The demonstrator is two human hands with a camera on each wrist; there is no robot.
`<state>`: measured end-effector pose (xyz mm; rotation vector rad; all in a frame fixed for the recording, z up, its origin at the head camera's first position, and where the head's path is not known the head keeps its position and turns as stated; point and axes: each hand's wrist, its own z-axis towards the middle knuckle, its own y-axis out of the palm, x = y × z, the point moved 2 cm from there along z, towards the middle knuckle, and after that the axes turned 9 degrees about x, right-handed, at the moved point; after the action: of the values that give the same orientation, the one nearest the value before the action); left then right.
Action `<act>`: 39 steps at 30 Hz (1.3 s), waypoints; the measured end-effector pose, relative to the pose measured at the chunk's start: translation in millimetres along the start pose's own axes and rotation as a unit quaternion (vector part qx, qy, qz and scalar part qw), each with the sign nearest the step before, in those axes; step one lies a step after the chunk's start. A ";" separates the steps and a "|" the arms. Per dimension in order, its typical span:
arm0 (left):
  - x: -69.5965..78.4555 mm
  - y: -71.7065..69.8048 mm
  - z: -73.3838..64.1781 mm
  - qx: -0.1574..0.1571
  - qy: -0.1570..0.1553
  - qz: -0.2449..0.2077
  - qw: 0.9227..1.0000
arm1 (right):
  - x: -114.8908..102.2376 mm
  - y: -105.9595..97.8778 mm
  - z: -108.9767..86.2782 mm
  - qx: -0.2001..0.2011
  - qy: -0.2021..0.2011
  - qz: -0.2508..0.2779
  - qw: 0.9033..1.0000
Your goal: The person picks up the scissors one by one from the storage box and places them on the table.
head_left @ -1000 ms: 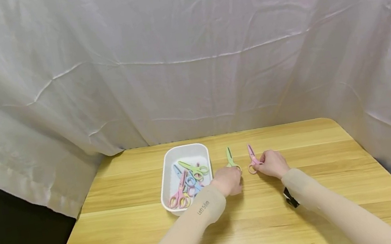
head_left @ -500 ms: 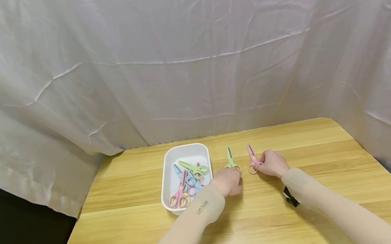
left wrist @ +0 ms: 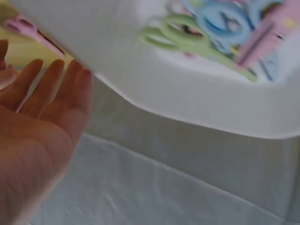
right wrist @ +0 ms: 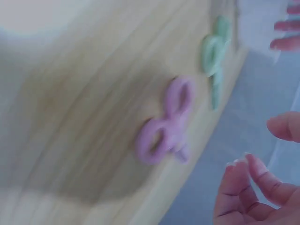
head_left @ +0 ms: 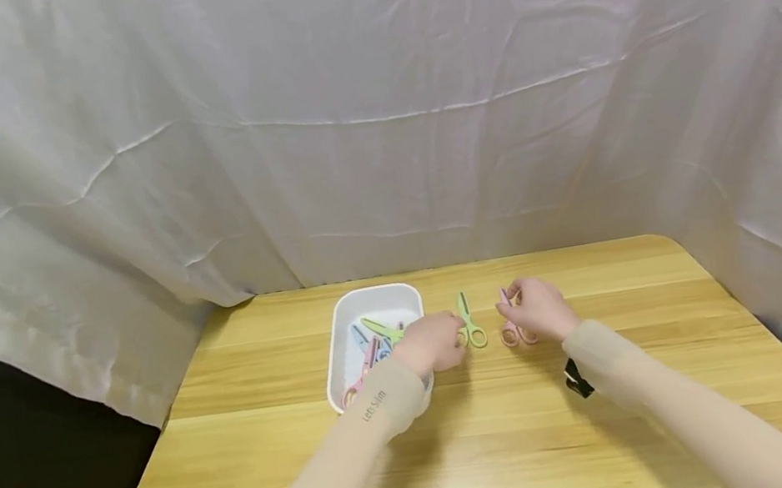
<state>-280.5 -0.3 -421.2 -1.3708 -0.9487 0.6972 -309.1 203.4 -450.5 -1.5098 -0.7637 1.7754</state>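
Note:
In the head view, my left hand (head_left: 432, 343) hovers over the right edge of the white tray (head_left: 332, 383), left of the green scissors (head_left: 464, 307) on the table. The left wrist view shows its fingers loosely extended, with nothing in them. My right hand (head_left: 539, 308) hangs above the pink scissors (right wrist: 173, 129), partly covering them in the head view. Its fingers are bent loosely, thumb apart, and hold nothing in the right wrist view. Both scissors lie side by side, blades toward the curtain. Inside the tray are green scissors (left wrist: 199, 45), pink scissors (left wrist: 267, 35) and blue scissors (left wrist: 206, 21), overlapping.
The wooden table (head_left: 642, 299) extends to both sides and toward me. A pale grey curtain (head_left: 384, 194) hangs along its back edge and right side. A dark area (head_left: 30, 467) lies beyond the table's left edge.
My left hand has left the green scissors and moved left to the tray. My right hand has released the pink scissors and risen slightly above them.

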 end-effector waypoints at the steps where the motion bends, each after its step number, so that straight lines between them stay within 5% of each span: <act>1: -5.2 -4.5 -2.8 0.009 -0.004 -0.004 1.000 | -6.6 1.4 -0.3 0.001 -0.007 0.010 1.000; 7: -40.6 -19.7 -19.7 0.054 -0.038 -0.035 0.997 | -46.4 12.6 -5.7 0.009 -0.073 0.042 0.996; 16: -81.5 -20.7 -40.2 0.108 -0.103 -0.064 0.987 | -82.9 32.6 -9.7 0.021 -0.151 0.055 0.987; 29: -117.0 -5.3 -63.9 0.182 -0.145 -0.069 0.970 | -119.9 57.1 -20.9 -0.052 -0.204 0.101 0.972; 39: -136.8 10.1 -74.7 0.175 -0.186 -0.096 0.962 | -148.1 64.6 -24.1 -0.139 -0.208 0.075 0.965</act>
<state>-279.3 -154.1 -447.8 -0.8386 -1.1713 0.9420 -278.3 46.4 -417.7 -1.4108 -1.1729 2.2130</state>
